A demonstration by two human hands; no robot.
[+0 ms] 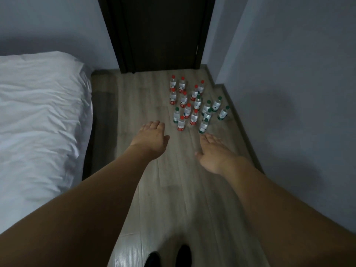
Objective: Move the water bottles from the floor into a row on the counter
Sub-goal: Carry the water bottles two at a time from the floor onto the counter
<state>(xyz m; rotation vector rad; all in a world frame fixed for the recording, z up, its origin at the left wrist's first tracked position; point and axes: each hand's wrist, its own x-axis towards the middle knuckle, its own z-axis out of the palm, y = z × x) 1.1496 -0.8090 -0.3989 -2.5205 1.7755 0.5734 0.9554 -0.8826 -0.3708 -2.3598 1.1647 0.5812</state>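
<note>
A cluster of small clear water bottles (194,105) stands upright on the wood floor (173,180), near the right wall and in front of the dark door. The ones toward the back and left wear red caps and red labels; those toward the right carry green caps. Roughly seventeen, though overlap makes the count uncertain. All capped, standing close together.

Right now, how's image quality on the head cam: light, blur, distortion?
Head view: dim, bluish room light; bottles small and soft, labels unreadable; wide-angle bends the door frame and walls; faint glare on the floor near the shoes; left hand and right hand slightly blurred, both open and empty.
</note>
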